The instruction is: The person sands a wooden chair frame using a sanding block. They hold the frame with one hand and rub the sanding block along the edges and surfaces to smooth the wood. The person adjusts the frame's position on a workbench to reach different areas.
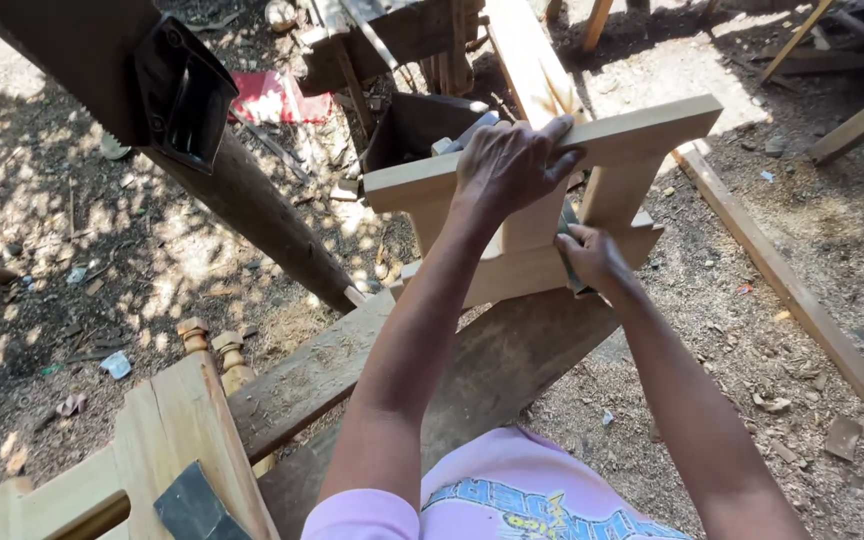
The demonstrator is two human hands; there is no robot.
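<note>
Here the pale wooden frame (pixel 542 200) stands on edge on a worn plank (pixel 472 370) that serves as a bench, its top rail level and its uprights pointing down, so the side faces are open to be worked. The left hand (pixel 507 165) lies over the top rail with its fingers spread and wrapped across the edge, pinning the frame so it cannot tip or slide. The right hand (pixel 592 258) is closed around a small dark block (pixel 574 250) (what kind of block it is cannot be told, most of it is hidden) and presses it against the lower rail beside an upright. To the left a saw with a black handle (pixel 184 95) rests against a thick leaning post (pixel 252 210), within reach. Sawdust and wood chips cover the ground (pixel 742 330), and another light wooden piece (pixel 152 450) stands near the person's body.
</note>
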